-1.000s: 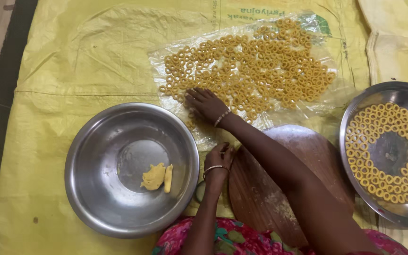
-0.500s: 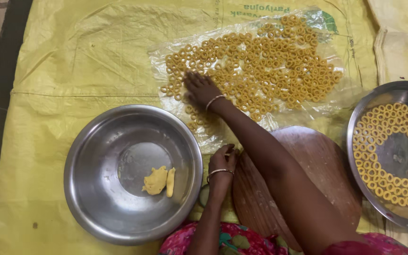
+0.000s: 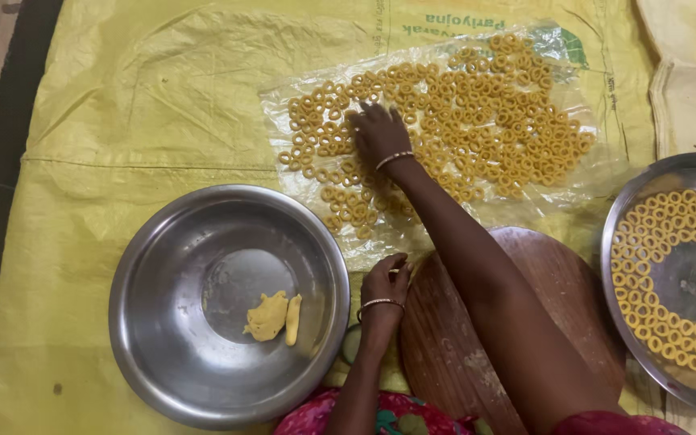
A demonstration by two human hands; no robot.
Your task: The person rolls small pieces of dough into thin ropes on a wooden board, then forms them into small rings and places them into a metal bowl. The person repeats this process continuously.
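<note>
— Where is the right hand [image 3: 379, 133]?
— Stretched forward, fingers spread flat on small yellow dough rings [image 3: 445, 113] covering the clear plastic sheet [image 3: 598, 173].
— The left hand [image 3: 384, 283]?
— Nearer the body, curled loosely at the round wooden board [image 3: 541, 298]; contents hidden.

The little dough rings [image 3: 453, 121] are golden yellow. The plastic sheet [image 3: 308, 89] is see-through. The big cloth [image 3: 147, 113] is bright yellow. The bowl [image 3: 155, 322] and the plate [image 3: 686, 278] are shiny silver. The round board [image 3: 453, 346] is brown. The dough lump [image 3: 267, 316] is pale yellow.
</note>
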